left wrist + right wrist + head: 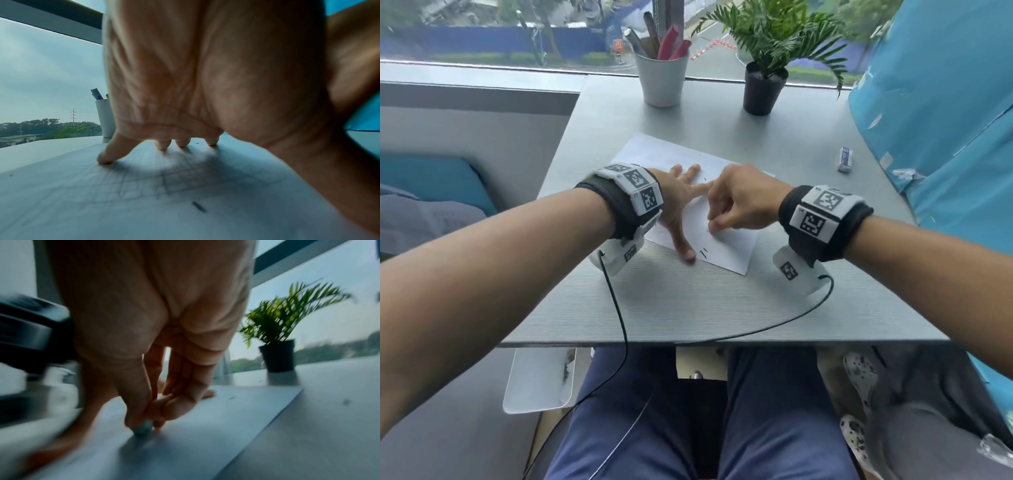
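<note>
Your left hand (677, 200) lies flat, fingers (106, 156) spread wide, pressing the sheet of paper (727, 248) down at the middle of the desk (688, 305). Your right hand (744, 202) pinches a small eraser (144, 428) between thumb and fingertips, its tip on the paper near your left thumb. A sleeved eraser (844, 159) lies near the desk's right edge, a pen cup (662, 80) and potted plant (765, 85) at the far edge
</note>
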The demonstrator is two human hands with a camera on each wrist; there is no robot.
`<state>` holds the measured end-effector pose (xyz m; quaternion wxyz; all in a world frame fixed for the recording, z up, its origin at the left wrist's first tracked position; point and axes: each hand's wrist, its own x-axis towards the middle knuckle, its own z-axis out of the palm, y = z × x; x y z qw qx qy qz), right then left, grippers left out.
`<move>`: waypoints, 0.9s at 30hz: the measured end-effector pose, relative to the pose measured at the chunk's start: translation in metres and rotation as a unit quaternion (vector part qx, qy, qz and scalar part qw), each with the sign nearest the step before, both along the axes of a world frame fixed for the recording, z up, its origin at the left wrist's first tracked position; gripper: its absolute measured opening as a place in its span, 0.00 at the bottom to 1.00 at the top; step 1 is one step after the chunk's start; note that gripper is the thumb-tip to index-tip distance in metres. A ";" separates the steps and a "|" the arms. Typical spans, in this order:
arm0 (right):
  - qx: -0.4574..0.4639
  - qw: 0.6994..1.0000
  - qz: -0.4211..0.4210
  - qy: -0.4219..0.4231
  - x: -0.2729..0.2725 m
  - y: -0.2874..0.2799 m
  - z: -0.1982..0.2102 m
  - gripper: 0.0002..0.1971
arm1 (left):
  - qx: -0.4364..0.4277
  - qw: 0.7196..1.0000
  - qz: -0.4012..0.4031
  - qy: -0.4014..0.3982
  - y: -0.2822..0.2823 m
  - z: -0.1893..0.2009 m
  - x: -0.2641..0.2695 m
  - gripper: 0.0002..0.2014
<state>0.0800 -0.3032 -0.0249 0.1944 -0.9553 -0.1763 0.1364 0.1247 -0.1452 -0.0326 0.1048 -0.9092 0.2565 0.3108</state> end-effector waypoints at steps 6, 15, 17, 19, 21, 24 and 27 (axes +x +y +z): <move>-0.006 0.999 0.039 0.005 -0.012 0.011 -0.007 0.04 | 0.002 1.000 -0.006 -0.002 0.001 -0.002 0.002 0.77; -0.017 0.999 0.035 0.012 -0.015 0.005 -0.003 0.05 | -0.004 1.000 0.003 0.003 0.001 0.002 -0.003 0.75; -0.008 1.000 0.009 0.002 -0.011 -0.005 0.000 0.04 | -0.010 1.000 0.000 0.002 0.002 0.001 -0.002 0.75; 0.004 0.998 -0.051 -0.042 0.001 -0.020 0.002 0.03 | -0.022 1.000 -0.001 0.002 0.004 0.001 -0.002 0.74; -0.025 0.996 -0.069 -0.052 0.006 -0.030 0.000 0.04 | -0.031 1.000 0.000 0.002 0.009 -0.001 -0.002 0.73; -0.057 0.996 -0.065 -0.037 0.005 -0.031 -0.004 0.03 | -0.033 0.999 0.004 0.003 0.016 -0.003 0.001 0.69; -0.083 0.991 -0.073 -0.076 0.010 -0.027 0.001 0.01 | -0.027 1.000 0.008 -0.002 0.021 0.002 0.006 0.63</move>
